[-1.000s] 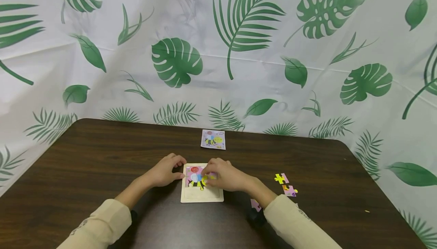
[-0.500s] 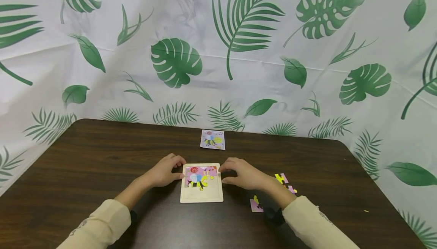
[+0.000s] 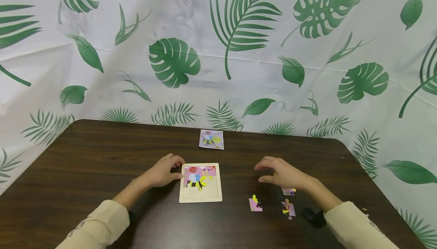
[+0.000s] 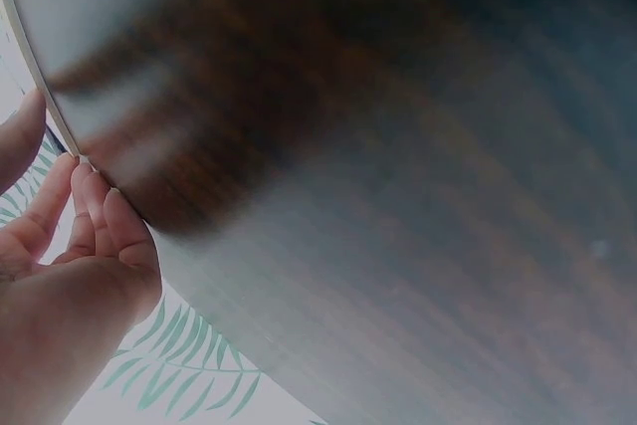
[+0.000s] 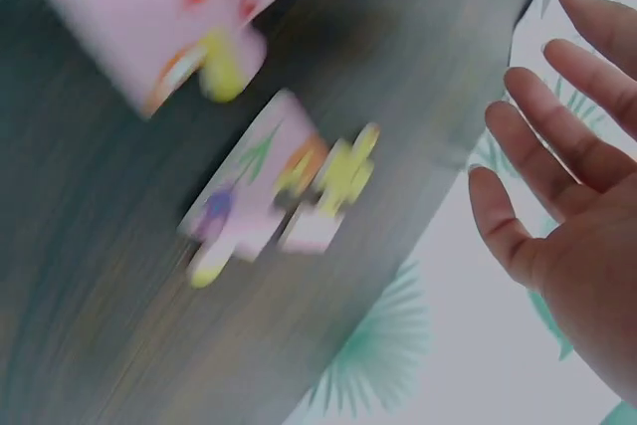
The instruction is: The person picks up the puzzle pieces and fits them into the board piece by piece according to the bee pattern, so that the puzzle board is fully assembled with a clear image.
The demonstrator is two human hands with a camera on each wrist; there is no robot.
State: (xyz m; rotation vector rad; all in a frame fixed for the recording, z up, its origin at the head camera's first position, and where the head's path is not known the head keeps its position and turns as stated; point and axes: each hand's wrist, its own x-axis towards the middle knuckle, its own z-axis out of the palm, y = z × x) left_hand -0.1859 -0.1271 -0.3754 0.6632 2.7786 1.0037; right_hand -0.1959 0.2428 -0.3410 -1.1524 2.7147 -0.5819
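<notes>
My left hand (image 3: 165, 171) holds the wooden puzzle board (image 3: 200, 196) at its left edge, bent fingertips by the upper corner and thumb below. The left wrist view shows those fingers (image 4: 121, 221) against the board's rim. A partly filled bee picture (image 3: 196, 177) covers its upper left part. To the right, my right hand (image 3: 285, 173) hovers over the table with spread, relaxed fingers and nothing in them. Close by lie a pink-and-yellow puzzle piece (image 3: 255, 204), another piece (image 3: 288, 209) and a pink piece (image 3: 288, 191) partly behind the hand. A yellow piece (image 5: 345, 176) shows in the right wrist view.
A printed bee picture card (image 3: 211, 139) lies farther back on the dark wooden table (image 3: 136, 142). Behind the table hangs a white cloth (image 3: 218, 89) with green leaf prints. A small pale scrap (image 3: 364, 209) lies near my right sleeve.
My right hand has left the board, where it was over the bee picture, and moved right to the loose pieces. My left hand stays at the board's left edge.
</notes>
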